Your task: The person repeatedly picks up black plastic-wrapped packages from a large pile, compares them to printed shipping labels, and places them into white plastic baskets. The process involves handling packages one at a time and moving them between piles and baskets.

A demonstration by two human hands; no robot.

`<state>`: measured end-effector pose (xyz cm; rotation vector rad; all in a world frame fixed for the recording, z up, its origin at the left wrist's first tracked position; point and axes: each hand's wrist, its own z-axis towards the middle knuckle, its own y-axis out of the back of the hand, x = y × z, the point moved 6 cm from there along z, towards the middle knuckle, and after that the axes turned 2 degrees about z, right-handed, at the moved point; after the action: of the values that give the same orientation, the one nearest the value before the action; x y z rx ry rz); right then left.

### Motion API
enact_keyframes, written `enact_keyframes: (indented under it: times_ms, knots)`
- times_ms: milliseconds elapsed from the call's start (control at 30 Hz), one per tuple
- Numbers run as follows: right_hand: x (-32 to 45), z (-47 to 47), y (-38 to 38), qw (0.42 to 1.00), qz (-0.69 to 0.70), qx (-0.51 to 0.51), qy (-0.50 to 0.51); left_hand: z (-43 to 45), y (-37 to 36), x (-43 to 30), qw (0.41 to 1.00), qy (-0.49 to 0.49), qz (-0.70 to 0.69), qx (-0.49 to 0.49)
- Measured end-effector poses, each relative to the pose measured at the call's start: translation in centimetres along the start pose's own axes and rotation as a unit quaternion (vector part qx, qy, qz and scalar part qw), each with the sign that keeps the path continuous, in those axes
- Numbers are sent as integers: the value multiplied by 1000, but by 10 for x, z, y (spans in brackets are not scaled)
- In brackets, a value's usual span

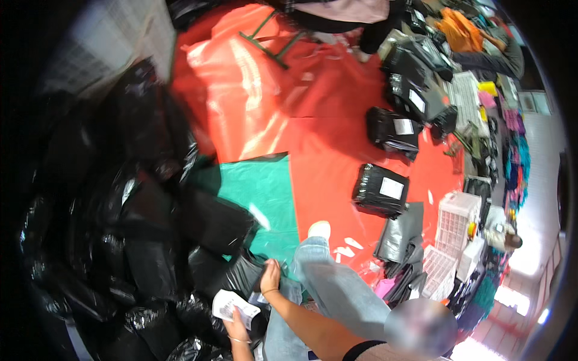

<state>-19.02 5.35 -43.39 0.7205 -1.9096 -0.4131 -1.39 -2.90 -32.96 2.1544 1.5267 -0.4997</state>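
My left hand (237, 328) pinches a stack of white printed labels (232, 305) near the bottom of the view. Just above and to the right, my right hand (270, 276) grips the edge of a black plastic parcel (245, 274), whose film is creased beside the fingers. Part of that parcel is hidden by the labels and the hand. A large heap of black plastic-wrapped parcels (149, 266) fills the left side, right up against both hands. Its dark surfaces run together, so single parcels are hard to tell apart.
Red sheeting (334, 144) and a green sheet (257, 185) cover the floor. A labelled black parcel (377, 192) lies ahead, with more behind it. White plastic crates (458, 221) and grey plastic bags (399, 237) stand right. A person in orange (460, 29) and another person (343, 11) are farther off.
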Motion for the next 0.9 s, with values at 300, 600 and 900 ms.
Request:
enact_keyframes:
  times_ms: [300, 600, 900]
  knots:
    - [51, 111, 267, 663, 685, -243, -179, -179, -290, -193, 797, -399, 288, 350]
    - [334, 325, 641, 860, 153, -430, 228, -289, -617, -227, 836, -100, 91, 532]
    - [287, 384, 668, 950, 225, -143, 161, -263, -654, -271, 907, 22, 92, 411]
